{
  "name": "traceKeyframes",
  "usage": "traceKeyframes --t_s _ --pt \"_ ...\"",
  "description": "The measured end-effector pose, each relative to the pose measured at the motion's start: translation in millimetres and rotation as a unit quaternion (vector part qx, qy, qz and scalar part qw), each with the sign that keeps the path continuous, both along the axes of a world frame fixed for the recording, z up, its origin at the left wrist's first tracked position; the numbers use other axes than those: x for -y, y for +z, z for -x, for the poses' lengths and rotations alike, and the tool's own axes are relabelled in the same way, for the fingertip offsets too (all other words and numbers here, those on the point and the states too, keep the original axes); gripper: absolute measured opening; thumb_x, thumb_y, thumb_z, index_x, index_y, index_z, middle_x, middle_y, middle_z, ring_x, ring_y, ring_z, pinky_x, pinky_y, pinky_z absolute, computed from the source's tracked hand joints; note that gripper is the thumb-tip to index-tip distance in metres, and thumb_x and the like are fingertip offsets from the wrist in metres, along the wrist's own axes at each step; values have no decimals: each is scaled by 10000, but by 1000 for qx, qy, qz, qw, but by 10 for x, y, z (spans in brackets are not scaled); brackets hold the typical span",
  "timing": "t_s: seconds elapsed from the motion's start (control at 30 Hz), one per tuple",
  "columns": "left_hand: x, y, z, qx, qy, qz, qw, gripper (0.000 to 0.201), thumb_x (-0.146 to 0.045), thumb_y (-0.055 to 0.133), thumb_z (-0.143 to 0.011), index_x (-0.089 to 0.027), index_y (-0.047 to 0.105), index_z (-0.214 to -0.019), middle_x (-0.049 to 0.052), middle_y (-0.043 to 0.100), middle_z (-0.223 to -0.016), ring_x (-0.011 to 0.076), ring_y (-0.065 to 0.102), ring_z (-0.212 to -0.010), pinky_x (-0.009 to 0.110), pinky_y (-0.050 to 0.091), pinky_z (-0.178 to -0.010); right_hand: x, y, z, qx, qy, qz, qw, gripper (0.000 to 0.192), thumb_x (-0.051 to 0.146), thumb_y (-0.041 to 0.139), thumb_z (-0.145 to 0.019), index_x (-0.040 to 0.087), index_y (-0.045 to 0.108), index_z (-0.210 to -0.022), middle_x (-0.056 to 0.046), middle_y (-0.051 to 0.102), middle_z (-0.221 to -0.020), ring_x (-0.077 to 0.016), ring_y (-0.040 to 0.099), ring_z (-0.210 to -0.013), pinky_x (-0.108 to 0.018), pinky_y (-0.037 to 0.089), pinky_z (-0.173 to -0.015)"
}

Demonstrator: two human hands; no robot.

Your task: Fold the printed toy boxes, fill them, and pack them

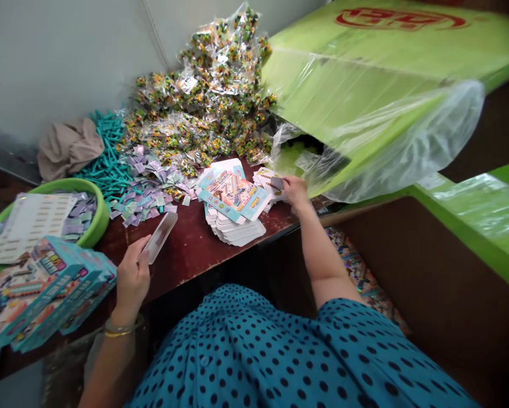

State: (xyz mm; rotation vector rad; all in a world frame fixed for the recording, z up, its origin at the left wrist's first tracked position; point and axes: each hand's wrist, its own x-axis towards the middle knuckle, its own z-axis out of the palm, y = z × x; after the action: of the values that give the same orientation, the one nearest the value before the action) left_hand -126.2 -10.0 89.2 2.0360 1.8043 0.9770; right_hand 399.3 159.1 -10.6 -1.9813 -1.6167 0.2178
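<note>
My left hand (133,277) is closed on the lower end of a thin, flat whitish tray-like piece (162,237), held tilted above the table's front edge. My right hand (295,191) reaches out to the right side of a stack of flat printed box cards (235,192). Its fingers are pinched on the edge of a small printed sheet (276,182), beside more white and yellow printed sheets (264,177). Under the light blue printed cards lie several white ones (232,228), fanned unevenly.
Printed blue boxes (37,294) stand at the left, by a green basin (103,212) of small packets. Purple and green packets (150,184), teal sticks (105,153), a brown cloth (69,148) and bagged colourful pieces (212,96) are heaped behind. A green carton (364,107) fills the right.
</note>
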Motion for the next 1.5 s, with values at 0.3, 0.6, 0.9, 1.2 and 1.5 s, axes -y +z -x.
traceKeyframes --t_s 0.3,0.6,0.9,1.2,1.5 --pt "-37 -31 41 118 33 24 992 458 -508 500 -1003 -178 719 -1231 106 708 -1326 273 636 -1273 408 454 -1147 -114 327 202 -64 -58 -210 974 158 323 630 -882 187 711 -890 -82 742 -940 -222 654 -887 -345 511 -837" --pt "-59 -39 132 168 39 35 984 531 -577 513 -979 -157 730 -1221 116 726 -1300 281 654 -1245 415 482 -1123 -225 -240 124 -116 -62 -19 991 347 462 615 -827 149 759 -786 -119 768 -817 -259 686 -791 -348 520 -739" --pt "-69 -63 128 152 19 24 988 502 -557 499 -997 -167 727 -1216 109 722 -1299 269 655 -1237 403 476 -1125 -377 -88 -303 -130 -199 -124 963 343 367 509 -907 107 647 -1084 -163 716 -1084 -220 659 -930 -360 532 -882" --pt "-45 -73 113 140 15 19 990 473 -523 498 -999 -169 723 -1218 102 724 -1294 268 657 -1234 399 484 -1118 -321 -413 -57 -121 -234 -80 961 459 488 358 -946 177 602 -713 -159 712 -783 -226 595 -726 -331 506 -713" --pt "-139 -34 186 137 39 32 989 512 -558 482 -983 -171 733 -1207 101 739 -1272 285 669 -1208 398 494 -1092 -307 38 134 -113 -174 -129 970 352 352 437 -907 141 719 -900 -186 760 -1012 -266 699 -953 -414 555 -891"
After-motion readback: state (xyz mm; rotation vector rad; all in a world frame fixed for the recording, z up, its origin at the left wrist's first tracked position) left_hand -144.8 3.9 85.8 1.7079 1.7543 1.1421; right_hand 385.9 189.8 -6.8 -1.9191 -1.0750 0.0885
